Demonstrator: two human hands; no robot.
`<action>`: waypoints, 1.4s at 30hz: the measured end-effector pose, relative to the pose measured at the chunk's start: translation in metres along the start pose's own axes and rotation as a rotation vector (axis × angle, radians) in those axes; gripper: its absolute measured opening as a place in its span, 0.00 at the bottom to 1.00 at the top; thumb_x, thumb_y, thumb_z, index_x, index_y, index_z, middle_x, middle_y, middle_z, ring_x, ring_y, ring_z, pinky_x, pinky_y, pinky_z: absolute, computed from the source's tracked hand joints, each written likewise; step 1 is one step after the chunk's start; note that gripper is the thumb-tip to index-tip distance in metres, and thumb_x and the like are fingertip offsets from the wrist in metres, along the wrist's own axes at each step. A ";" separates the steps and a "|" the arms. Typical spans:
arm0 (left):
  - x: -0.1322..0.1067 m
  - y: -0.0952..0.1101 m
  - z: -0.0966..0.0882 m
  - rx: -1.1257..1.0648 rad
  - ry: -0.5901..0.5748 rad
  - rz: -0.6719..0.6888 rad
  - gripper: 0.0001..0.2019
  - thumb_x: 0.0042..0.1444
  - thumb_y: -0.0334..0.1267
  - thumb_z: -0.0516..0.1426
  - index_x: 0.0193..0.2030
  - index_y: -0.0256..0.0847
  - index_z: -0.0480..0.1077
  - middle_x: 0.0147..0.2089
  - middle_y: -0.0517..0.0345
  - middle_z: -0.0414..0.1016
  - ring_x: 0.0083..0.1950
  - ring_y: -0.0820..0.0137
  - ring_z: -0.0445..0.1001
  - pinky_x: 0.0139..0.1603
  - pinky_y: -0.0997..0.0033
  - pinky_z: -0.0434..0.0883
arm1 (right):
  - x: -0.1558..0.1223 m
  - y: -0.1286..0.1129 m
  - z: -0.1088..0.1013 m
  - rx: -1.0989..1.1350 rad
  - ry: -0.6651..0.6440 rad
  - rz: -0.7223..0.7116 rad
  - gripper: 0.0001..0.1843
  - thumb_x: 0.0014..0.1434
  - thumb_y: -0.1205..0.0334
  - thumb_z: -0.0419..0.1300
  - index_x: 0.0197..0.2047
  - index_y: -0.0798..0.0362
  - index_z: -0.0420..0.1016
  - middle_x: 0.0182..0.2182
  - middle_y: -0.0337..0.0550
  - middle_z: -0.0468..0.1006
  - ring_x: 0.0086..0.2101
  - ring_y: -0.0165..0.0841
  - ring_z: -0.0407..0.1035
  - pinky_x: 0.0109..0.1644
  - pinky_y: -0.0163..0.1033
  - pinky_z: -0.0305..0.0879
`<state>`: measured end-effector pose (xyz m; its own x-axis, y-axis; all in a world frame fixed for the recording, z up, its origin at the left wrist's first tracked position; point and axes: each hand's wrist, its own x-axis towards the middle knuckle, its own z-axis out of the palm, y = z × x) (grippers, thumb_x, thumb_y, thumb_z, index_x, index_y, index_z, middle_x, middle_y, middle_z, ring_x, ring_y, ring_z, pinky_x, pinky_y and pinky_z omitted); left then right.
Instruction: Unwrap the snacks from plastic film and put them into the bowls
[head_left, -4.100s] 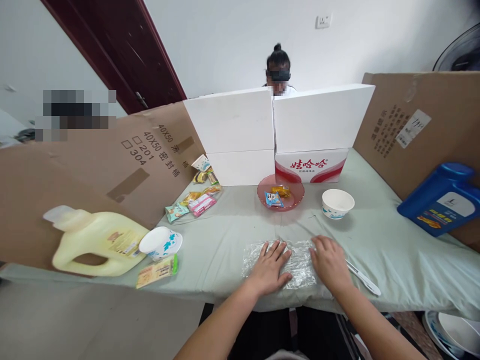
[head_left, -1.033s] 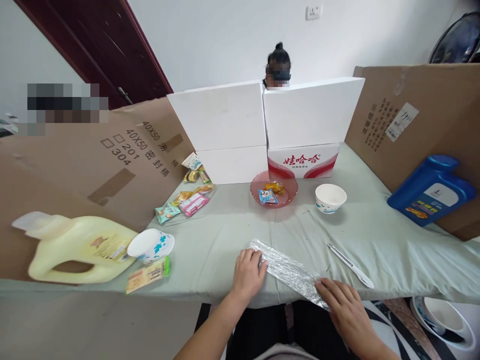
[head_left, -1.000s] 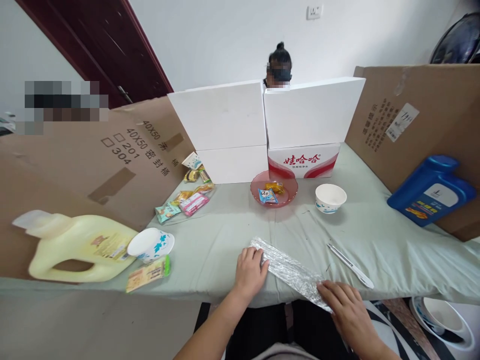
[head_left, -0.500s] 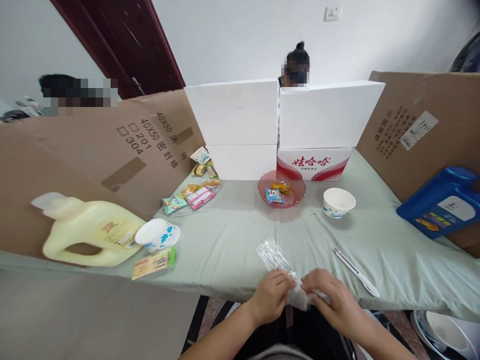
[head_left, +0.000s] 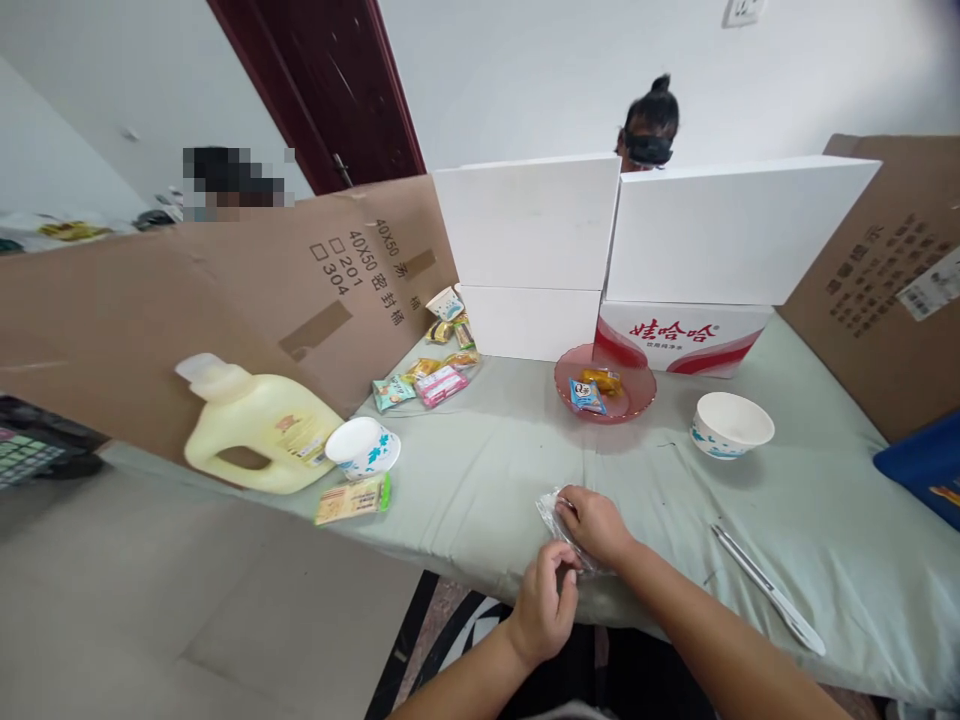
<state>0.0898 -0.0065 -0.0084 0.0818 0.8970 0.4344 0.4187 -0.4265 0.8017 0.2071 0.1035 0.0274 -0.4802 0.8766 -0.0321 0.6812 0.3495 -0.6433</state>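
Observation:
A crinkled clear plastic wrapper (head_left: 553,513), now folded small, lies at the near edge of the green-covered table (head_left: 480,470). My right hand (head_left: 596,525) rests on top of it with fingers curled and pressing down. My left hand (head_left: 546,602) is just below, at the table's edge, with fingers pinched on the wrapper's near end. Most of the wrapper is hidden under my right hand.
A white knife (head_left: 765,587) lies to the right. Behind stand a paper bowl (head_left: 731,424), a pink dish with snacks (head_left: 604,390), white boxes (head_left: 660,240), snack packets (head_left: 424,375), a yellow jug (head_left: 259,425), another bowl (head_left: 363,447), cardboard walls (head_left: 225,300). A person sits behind the boxes.
The wrapper went from a flat sheet to a long strip to a small packet. Both hands have closed in on it, and my view has swung to the left.

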 end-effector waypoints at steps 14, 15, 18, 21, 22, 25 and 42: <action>0.039 -0.002 -0.027 0.406 0.033 0.196 0.10 0.62 0.32 0.48 0.34 0.39 0.69 0.39 0.50 0.70 0.43 0.62 0.69 0.45 0.57 0.70 | 0.004 -0.009 0.007 -0.095 -0.030 0.142 0.24 0.60 0.62 0.52 0.60 0.53 0.60 0.49 0.52 0.75 0.46 0.39 0.71 0.46 0.39 0.59; 0.044 -0.005 -0.029 0.381 0.018 0.191 0.09 0.62 0.32 0.48 0.36 0.39 0.69 0.40 0.50 0.70 0.44 0.62 0.69 0.47 0.57 0.70 | 0.005 -0.008 0.006 -0.073 -0.031 0.144 0.25 0.60 0.63 0.52 0.61 0.53 0.60 0.49 0.52 0.75 0.46 0.39 0.71 0.47 0.39 0.59; 0.057 -0.015 -0.031 0.336 -0.050 0.130 0.09 0.60 0.28 0.47 0.39 0.39 0.68 0.41 0.50 0.72 0.44 0.63 0.70 0.46 0.59 0.71 | 0.003 -0.004 -0.002 0.023 -0.040 0.168 0.27 0.59 0.63 0.54 0.61 0.55 0.58 0.41 0.49 0.78 0.42 0.37 0.72 0.45 0.38 0.61; 0.061 -0.019 -0.029 0.380 -0.120 0.085 0.09 0.58 0.27 0.50 0.40 0.40 0.70 0.43 0.51 0.73 0.47 0.62 0.69 0.49 0.56 0.69 | -0.009 0.008 -0.013 0.149 -0.079 0.207 0.27 0.61 0.59 0.54 0.62 0.57 0.56 0.33 0.42 0.78 0.31 0.32 0.73 0.36 0.36 0.64; 0.061 -0.018 -0.028 0.402 -0.154 0.082 0.09 0.59 0.27 0.51 0.41 0.41 0.70 0.45 0.52 0.73 0.49 0.61 0.68 0.51 0.55 0.68 | -0.015 0.012 -0.016 0.186 -0.100 0.216 0.27 0.61 0.57 0.54 0.62 0.56 0.55 0.33 0.40 0.77 0.28 0.30 0.72 0.33 0.35 0.65; 0.060 -0.014 -0.028 0.459 -0.235 0.075 0.11 0.60 0.30 0.53 0.46 0.43 0.72 0.52 0.54 0.73 0.53 0.61 0.66 0.54 0.53 0.66 | -0.039 0.023 -0.025 0.294 -0.164 0.223 0.29 0.59 0.58 0.56 0.62 0.54 0.55 0.33 0.37 0.76 0.25 0.28 0.70 0.28 0.34 0.66; 0.058 -0.009 -0.028 0.645 -0.435 0.109 0.29 0.56 0.47 0.59 0.64 0.51 0.60 0.69 0.54 0.57 0.64 0.51 0.57 0.60 0.44 0.58 | -0.135 0.035 0.034 -0.688 0.286 -0.566 0.31 0.58 0.73 0.50 0.65 0.56 0.58 0.64 0.47 0.60 0.63 0.40 0.53 0.62 0.49 0.55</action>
<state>0.0656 0.0459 0.0204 0.4441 0.8756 0.1902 0.8195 -0.4827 0.3089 0.2773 -0.0137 -0.0166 -0.7482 0.5324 0.3959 0.6091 0.7878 0.0917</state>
